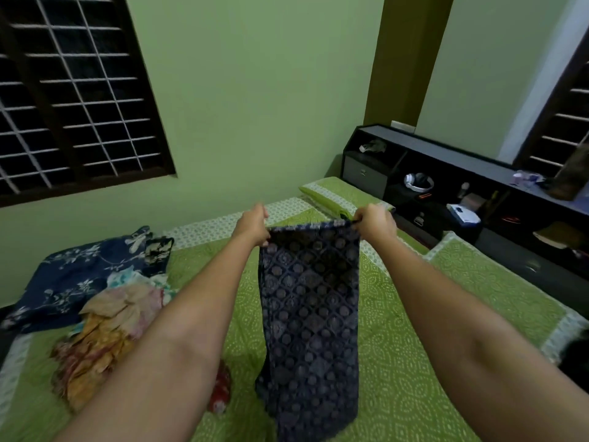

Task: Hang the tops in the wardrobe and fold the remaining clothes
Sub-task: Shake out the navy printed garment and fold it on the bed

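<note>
Both hands, left and right, are pinching the trousers hanging between them; folding likely follows, needing them laid flat.

both arms outstretched, left grip and right grip pinching

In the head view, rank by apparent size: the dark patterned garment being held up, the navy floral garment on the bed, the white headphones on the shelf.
1. dark patterned garment, nearest the camera, so its lead over the next is unsure
2. navy floral garment
3. white headphones, plainly smallest
</note>
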`<move>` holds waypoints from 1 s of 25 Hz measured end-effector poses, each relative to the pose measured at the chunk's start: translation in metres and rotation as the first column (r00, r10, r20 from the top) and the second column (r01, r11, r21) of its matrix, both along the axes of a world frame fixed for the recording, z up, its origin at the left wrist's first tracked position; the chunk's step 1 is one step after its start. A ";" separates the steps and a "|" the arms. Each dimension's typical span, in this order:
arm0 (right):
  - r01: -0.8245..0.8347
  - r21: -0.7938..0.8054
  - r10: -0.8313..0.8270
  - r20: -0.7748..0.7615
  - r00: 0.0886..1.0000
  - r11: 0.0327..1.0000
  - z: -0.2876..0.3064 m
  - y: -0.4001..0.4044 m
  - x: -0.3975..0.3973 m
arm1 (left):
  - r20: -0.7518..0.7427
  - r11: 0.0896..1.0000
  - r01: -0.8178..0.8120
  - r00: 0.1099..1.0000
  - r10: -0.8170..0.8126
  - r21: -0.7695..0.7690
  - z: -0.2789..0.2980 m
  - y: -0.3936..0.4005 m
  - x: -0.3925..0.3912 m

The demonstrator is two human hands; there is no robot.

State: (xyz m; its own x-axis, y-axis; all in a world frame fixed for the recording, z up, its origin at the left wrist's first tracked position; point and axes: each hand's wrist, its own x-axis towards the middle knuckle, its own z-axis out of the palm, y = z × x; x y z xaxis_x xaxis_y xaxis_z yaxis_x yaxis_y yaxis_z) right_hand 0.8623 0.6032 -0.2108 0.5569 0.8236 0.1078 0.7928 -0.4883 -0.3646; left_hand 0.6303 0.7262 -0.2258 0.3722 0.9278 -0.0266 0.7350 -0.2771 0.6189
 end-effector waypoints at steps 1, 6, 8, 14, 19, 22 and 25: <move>0.026 0.104 -0.021 -0.052 0.998 0.994 0.004 0.023 0.011 | -0.007 0.996 -0.006 1.000 0.007 0.091 0.004 0.025 0.015; 0.027 0.355 0.042 -0.187 0.982 0.935 0.001 0.081 0.048 | 0.102 0.927 -0.067 0.994 0.031 0.369 0.006 0.069 0.053; 0.017 0.361 0.052 -0.180 0.982 0.932 -0.024 0.079 0.055 | 0.110 0.933 -0.035 0.994 -0.005 0.359 -0.027 0.066 0.049; -0.060 0.098 0.085 -0.266 0.960 0.993 -0.210 0.021 0.048 | -0.101 0.976 0.189 0.979 -0.178 0.111 -0.201 0.007 0.023; -0.113 -0.159 0.044 -0.387 0.921 0.981 -0.414 -0.053 0.028 | -0.340 0.918 0.315 0.859 -0.383 -0.240 -0.409 -0.061 -0.001; -0.175 -0.287 0.033 -0.439 0.898 0.942 -0.531 -0.096 0.012 | -0.472 0.902 0.314 0.772 -0.425 -0.297 -0.516 -0.097 -0.018; -0.187 -0.397 0.028 -0.374 0.927 0.898 -0.603 -0.116 0.005 | -0.515 0.900 0.409 0.745 -0.423 -0.148 -0.588 -0.114 -0.023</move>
